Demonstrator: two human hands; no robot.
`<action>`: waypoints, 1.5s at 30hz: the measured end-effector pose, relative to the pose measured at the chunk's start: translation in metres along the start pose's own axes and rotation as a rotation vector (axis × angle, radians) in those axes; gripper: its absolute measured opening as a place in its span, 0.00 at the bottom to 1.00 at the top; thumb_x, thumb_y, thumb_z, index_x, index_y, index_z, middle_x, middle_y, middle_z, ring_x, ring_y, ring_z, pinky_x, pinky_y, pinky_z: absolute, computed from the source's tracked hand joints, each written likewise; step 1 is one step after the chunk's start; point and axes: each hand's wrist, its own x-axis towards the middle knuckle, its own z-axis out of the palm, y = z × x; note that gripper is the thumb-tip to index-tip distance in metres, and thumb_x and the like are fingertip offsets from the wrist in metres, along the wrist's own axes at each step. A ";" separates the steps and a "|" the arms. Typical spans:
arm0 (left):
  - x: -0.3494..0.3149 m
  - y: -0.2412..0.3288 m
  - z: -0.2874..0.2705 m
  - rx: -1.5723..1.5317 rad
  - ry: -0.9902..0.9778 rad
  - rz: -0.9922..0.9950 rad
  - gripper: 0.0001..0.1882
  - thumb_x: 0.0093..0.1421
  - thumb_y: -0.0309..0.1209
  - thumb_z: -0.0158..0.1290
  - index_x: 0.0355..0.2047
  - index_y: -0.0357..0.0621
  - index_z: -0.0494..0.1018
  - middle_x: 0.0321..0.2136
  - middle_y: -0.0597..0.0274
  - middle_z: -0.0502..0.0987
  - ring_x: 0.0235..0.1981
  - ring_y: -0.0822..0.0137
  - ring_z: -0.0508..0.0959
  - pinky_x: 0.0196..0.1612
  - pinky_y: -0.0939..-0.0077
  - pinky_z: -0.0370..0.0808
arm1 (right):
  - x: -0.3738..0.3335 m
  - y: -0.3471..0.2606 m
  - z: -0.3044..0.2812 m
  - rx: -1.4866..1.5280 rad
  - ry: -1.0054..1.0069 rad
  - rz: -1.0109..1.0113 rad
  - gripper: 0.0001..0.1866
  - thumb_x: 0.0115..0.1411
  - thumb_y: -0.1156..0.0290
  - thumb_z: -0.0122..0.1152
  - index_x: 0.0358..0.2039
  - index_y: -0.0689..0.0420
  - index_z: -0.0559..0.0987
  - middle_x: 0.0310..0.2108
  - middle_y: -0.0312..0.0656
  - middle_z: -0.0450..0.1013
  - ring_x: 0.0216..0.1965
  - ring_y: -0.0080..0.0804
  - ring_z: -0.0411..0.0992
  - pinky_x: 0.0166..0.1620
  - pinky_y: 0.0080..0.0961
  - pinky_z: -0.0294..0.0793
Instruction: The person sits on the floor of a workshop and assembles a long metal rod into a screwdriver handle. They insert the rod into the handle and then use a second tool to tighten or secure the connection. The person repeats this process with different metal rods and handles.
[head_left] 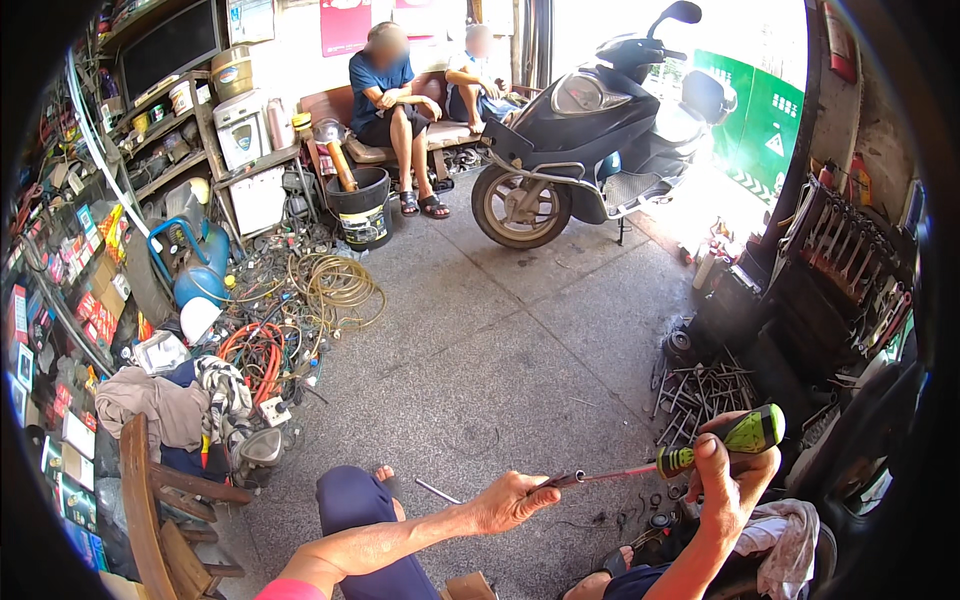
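Holding, in the right hand [732, 487], a screwdriver [752, 430] by its thick green and black handle, with the thumb against it. Pinching, in the left hand [510, 502], a small dark metal piece [563, 481] with a round end. Hands apart from each other, both raised above the grey floor [480, 390], with the reddish shaft of the screwdriver stretched between, pointing to the metal piece. Cannot tell exactly whether touching it or only very near. Below, on the floor, a thin metal rod [437, 491]. To the right, beyond the screwdriver, a heap of metal tools [700, 400]. On the left side, a wooden chair [146, 510] and, just behind it, a pile of clothes [150, 402]. Farther ahead, a black scooter [585, 150] with its stand down, and a black bucket [362, 195].
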 end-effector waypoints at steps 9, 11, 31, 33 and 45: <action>-0.001 0.006 0.001 -0.003 0.006 -0.013 0.29 0.60 0.59 0.43 0.26 0.42 0.70 0.13 0.77 0.56 0.15 0.82 0.56 0.16 0.80 0.55 | 0.000 -0.004 0.002 -0.014 -0.019 0.013 0.16 0.45 0.66 0.73 0.28 0.61 0.76 0.17 0.33 0.71 0.14 0.15 0.63 0.19 0.12 0.58; -0.001 0.006 0.001 -0.008 0.012 -0.013 0.29 0.60 0.59 0.43 0.26 0.42 0.71 0.13 0.77 0.56 0.15 0.82 0.56 0.16 0.81 0.54 | 0.001 -0.005 0.000 -0.031 -0.031 0.013 0.15 0.45 0.67 0.73 0.28 0.61 0.76 0.17 0.33 0.71 0.14 0.15 0.63 0.19 0.12 0.59; -0.001 0.001 0.006 0.031 0.017 -0.005 0.33 0.61 0.62 0.38 0.20 0.44 0.66 0.10 0.74 0.56 0.13 0.79 0.56 0.15 0.75 0.54 | 0.002 -0.005 0.001 -0.042 -0.069 0.042 0.14 0.45 0.70 0.73 0.27 0.62 0.76 0.19 0.35 0.73 0.20 0.18 0.69 0.26 0.14 0.66; -0.002 0.000 0.006 0.034 0.015 -0.005 0.33 0.61 0.62 0.38 0.19 0.44 0.66 0.11 0.73 0.56 0.13 0.79 0.56 0.15 0.75 0.54 | 0.002 -0.005 0.000 -0.048 -0.074 0.045 0.14 0.45 0.70 0.73 0.27 0.62 0.76 0.19 0.36 0.73 0.20 0.19 0.69 0.26 0.14 0.66; 0.001 0.016 0.003 -0.027 0.038 -0.040 0.33 0.61 0.61 0.40 0.22 0.41 0.67 0.12 0.72 0.57 0.16 0.78 0.57 0.17 0.73 0.56 | 0.002 0.000 0.000 0.026 0.043 -0.021 0.16 0.49 0.63 0.71 0.29 0.62 0.76 0.17 0.35 0.71 0.12 0.16 0.63 0.15 0.12 0.59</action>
